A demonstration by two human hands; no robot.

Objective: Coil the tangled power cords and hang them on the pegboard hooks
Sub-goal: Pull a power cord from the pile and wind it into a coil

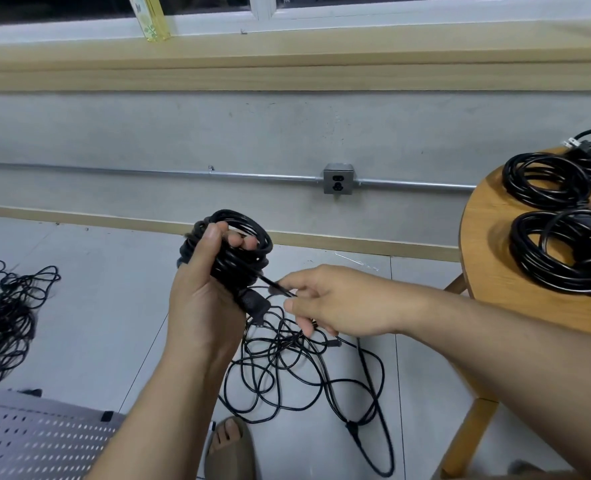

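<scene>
Over the floor tangle (287, 368), left grip (200, 306) clasps the coil (244, 252), right grip (339, 303) pinches its tail (276, 284); a tug could unwind it.

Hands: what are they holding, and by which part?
The left hand grips the coiled cord around its loops; the right hand pinches that cord's loose tail beside the coil.

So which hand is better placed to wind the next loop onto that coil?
The right hand: it pinches the loose strand just beside the coil. The left hand is full, gripping that coil.
</scene>
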